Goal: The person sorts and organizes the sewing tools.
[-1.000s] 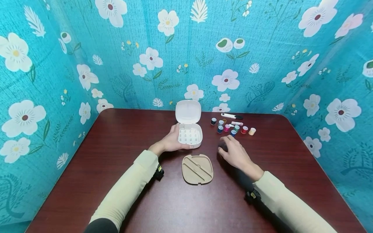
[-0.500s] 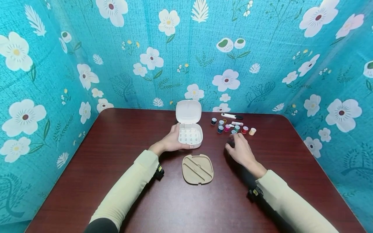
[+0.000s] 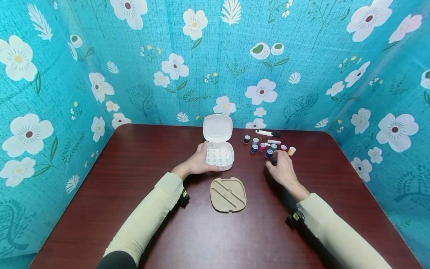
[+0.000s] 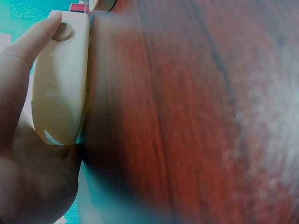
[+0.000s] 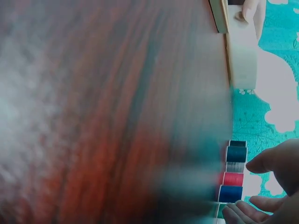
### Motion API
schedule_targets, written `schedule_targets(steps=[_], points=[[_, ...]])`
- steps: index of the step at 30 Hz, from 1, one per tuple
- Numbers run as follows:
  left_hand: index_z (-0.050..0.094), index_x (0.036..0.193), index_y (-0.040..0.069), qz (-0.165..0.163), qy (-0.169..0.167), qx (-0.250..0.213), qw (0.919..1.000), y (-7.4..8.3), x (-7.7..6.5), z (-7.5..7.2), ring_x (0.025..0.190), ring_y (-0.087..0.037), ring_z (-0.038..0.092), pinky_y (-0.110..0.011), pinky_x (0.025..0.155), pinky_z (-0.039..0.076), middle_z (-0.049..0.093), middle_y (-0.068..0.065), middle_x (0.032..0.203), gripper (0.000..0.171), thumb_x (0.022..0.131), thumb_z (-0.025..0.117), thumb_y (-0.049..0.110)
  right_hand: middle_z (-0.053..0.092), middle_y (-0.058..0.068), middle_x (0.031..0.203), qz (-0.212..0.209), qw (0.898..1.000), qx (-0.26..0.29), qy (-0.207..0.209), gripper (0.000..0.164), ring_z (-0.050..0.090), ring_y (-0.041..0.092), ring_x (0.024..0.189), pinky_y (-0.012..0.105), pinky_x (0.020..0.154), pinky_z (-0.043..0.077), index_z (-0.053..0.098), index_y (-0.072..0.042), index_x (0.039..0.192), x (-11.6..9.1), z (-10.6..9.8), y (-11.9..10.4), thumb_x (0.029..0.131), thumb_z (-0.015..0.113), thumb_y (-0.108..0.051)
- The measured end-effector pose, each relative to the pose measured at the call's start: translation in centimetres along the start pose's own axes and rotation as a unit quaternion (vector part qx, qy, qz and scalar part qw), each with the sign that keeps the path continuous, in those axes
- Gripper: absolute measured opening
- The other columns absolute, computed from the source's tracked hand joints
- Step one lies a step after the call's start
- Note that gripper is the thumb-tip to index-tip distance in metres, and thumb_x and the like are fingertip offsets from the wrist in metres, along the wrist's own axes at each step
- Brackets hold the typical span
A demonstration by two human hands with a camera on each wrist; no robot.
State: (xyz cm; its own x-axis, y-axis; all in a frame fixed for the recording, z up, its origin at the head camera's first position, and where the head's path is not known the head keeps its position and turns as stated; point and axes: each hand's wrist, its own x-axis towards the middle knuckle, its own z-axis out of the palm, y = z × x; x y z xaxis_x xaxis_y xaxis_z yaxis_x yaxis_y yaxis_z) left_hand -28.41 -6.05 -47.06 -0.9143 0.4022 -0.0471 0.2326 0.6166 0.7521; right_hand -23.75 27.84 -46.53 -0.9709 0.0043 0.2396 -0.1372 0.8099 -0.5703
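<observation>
My left hand (image 3: 198, 160) grips the left side of an open white sewing box (image 3: 229, 161), its thumb along the front wall. Rows of small pegs stand on the box floor, and the lid (image 3: 217, 129) leans up at the back. In the left wrist view the thumb lies by a round catch (image 4: 63, 32) on the box. My right hand (image 3: 283, 170) hovers at the near side of several thread spools, fingertips overlapping the red spool (image 3: 283, 148). Thumb and fingers are apart in the right wrist view, beside a dark blue spool (image 5: 231, 193).
A beige divider tray (image 3: 223, 203) lies in front of the box. Behind the spools are a white-and-black seam ripper-like tool (image 3: 265, 133) and a small pinkish tube (image 3: 274, 142). A cream spool (image 3: 291, 151) stands at the right end. Floral cloth (image 3: 151, 74) walls the table's back.
My right hand has moved right and slightly forward along the spools, uncovering the blue spool and partly covering the red one. The left hand and box stay in place.
</observation>
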Motion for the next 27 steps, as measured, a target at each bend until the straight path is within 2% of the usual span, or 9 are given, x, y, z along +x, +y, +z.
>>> schedule_targets(steps=[8,14,18,22,27], points=[[0.011,0.16,0.006,0.002,0.002,-0.002,1.0,0.1,-0.1,0.0,0.134,-0.032,0.043,-0.044,0.113,0.036,0.023,-0.02,0.157,0.127,0.07,0.092,0.047,0.06,0.033,0.115,0.014,1.0,0.019,0.02,0.041,0.057,0.046,0.108,0.057,0.099,0.044,0.055,0.016,0.122,0.8,0.2,0.9,0.093,0.068,-0.009],[0.012,0.159,0.007,0.003,0.004,-0.002,1.0,0.0,0.0,0.0,0.134,-0.032,0.043,-0.044,0.114,0.036,0.024,-0.02,0.156,0.127,0.07,0.093,0.045,0.063,0.034,0.118,0.026,0.999,0.044,0.016,0.044,0.063,0.046,0.109,0.057,0.099,0.048,0.056,0.016,0.126,1.5,0.6,1.5,0.095,0.069,-0.012],[0.01,0.16,0.008,0.001,0.001,-0.002,1.0,0.1,0.0,0.0,0.135,-0.031,0.042,-0.044,0.114,0.036,0.022,-0.02,0.158,0.127,0.07,0.092,0.046,0.063,0.033,0.122,0.065,0.995,0.074,0.016,0.047,0.064,0.044,0.111,0.055,0.099,0.05,0.055,0.014,0.131,1.9,0.9,1.5,0.096,0.069,-0.015],[0.01,0.16,0.008,0.001,0.0,-0.002,1.0,0.1,-0.1,-0.1,0.135,-0.031,0.043,-0.045,0.114,0.036,0.022,-0.019,0.158,0.127,0.07,0.092,0.046,0.064,0.029,0.122,0.118,0.987,0.107,0.026,0.046,0.064,0.039,0.112,0.049,0.098,0.05,0.057,0.009,0.133,2.3,1.2,1.5,0.097,0.069,-0.017],[0.011,0.16,0.008,0.002,0.0,0.0,1.0,0.0,0.0,0.0,0.134,-0.032,0.044,-0.044,0.113,0.037,0.023,-0.019,0.157,0.127,0.07,0.092,0.046,0.065,0.024,0.119,0.158,0.979,0.125,0.043,0.041,0.063,0.033,0.109,0.031,0.087,0.049,0.061,0.005,0.131,2.5,1.4,1.6,0.097,0.07,-0.018]])
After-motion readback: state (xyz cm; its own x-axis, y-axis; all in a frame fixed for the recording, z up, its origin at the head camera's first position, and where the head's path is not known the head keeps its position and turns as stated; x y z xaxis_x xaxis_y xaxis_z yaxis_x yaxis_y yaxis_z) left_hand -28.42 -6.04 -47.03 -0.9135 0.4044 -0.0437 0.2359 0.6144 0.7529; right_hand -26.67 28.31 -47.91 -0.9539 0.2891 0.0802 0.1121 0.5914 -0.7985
